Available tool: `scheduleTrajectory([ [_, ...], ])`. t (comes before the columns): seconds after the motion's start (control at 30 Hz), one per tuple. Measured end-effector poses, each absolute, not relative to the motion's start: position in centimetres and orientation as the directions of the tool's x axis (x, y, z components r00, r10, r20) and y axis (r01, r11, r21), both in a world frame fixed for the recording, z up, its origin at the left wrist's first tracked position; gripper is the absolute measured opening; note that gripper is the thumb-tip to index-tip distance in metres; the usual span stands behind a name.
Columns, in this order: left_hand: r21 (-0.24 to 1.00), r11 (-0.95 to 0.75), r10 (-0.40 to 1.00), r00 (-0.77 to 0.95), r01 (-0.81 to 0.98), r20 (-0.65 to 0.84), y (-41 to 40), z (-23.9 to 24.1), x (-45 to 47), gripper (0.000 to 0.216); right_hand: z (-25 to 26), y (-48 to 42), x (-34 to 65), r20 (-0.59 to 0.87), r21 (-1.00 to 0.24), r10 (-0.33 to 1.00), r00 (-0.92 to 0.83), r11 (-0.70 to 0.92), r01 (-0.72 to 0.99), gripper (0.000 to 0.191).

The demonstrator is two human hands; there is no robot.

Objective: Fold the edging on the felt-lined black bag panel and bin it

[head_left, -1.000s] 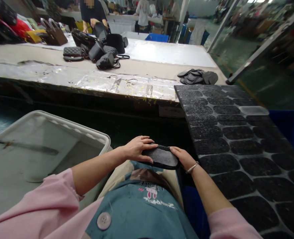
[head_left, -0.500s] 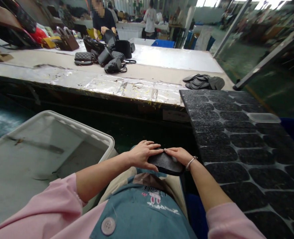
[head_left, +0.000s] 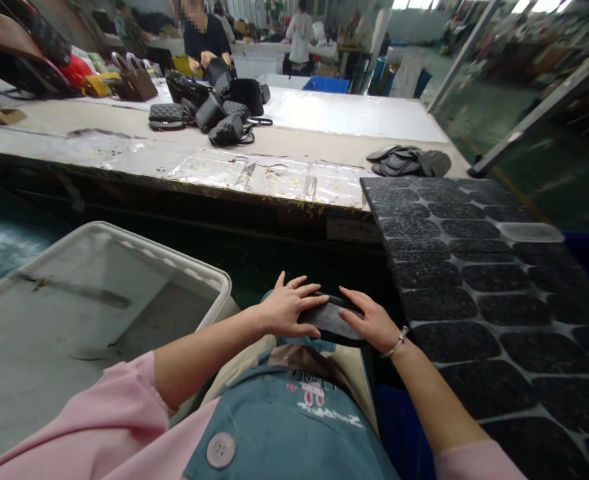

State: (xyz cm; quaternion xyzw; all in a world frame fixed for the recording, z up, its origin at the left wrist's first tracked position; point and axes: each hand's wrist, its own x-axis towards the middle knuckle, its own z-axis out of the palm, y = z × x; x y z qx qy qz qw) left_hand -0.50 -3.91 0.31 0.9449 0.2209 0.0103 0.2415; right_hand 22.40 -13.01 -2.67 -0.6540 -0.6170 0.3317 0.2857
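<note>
A dark oblong piece with rounded ends (head_left: 333,319), grey on top with a black rim, lies over my lap. Its exact kind I cannot make out. My left hand (head_left: 292,310) rests across its left end with the fingers spread and the thumb near the close edge. On its right part lies my right hand (head_left: 374,323), fingers stretched out and thumb apart from them. The underside of the piece is hidden. To the right, a board (head_left: 467,310) carries rows of similar dark rounded pieces laid flat.
A large white bin (head_left: 214,283) stands at my left. Across the gap runs a long worktable (head_left: 299,157) with black bags (head_left: 227,117) and a pile of dark flat pieces (head_left: 409,161). A clear lid-like tray (head_left: 532,232) sits on the board. A person (head_left: 207,40) works behind the table.
My right hand has opened from fingers brought together at the piece's far edge and moved over its right part. My left hand's fingers have lifted and spread a little more.
</note>
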Motion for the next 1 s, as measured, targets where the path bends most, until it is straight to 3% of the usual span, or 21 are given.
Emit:
scheduleTrajectory([
  [0.13, 0.431, -0.727, 0.546, 0.830, 0.535, -0.110, -5.7, 0.5, -0.4, 0.078, -2.7, -15.5, 21.1, 0.026, -0.598, 0.999, 0.021, -0.002, 0.802, 0.089],
  [0.23, 0.424, -0.690, 0.603, 0.790, 0.586, -0.110, -6.6, 0.3, 0.1, 0.077, -3.2, -16.0, 20.5, 0.059, -0.491, 0.998, 0.030, 0.003, 0.871, 0.087],
  [0.57, 0.421, -0.652, 0.641, 0.755, 0.631, -0.140, -6.6, -0.1, 0.9, 0.071, -3.5, -15.6, 21.7, 0.121, -0.576, 0.991, -0.054, 0.114, 0.810, 0.056],
  [0.77, 0.439, -0.612, 0.677, 0.723, 0.658, -0.138, -6.2, -0.2, 1.2, 0.048, -4.0, -16.5, 22.4, 0.144, -0.634, 0.989, -0.046, 0.128, 0.763, 0.053],
  [0.83, 0.528, -0.579, 0.651, 0.742, 0.621, -0.159, -5.4, 0.0, 0.9, 0.045, -3.8, -16.8, 21.6, 0.133, -0.600, 0.991, 0.033, 0.054, 0.798, 0.058],
  [0.9, 0.699, -0.478, 0.639, 0.757, 0.532, -0.138, -4.5, 0.2, -0.1, 0.047, -3.3, -16.8, 20.0, 0.131, -0.515, 0.982, 0.139, -0.053, 0.856, 0.066],
  [1.0, 0.860, -0.311, 0.703, 0.707, 0.404, -0.078, -3.7, 0.3, -2.4, 0.053, -2.3, -16.3, 17.3, 0.144, -0.401, 0.964, 0.225, -0.152, 0.904, 0.078],
])
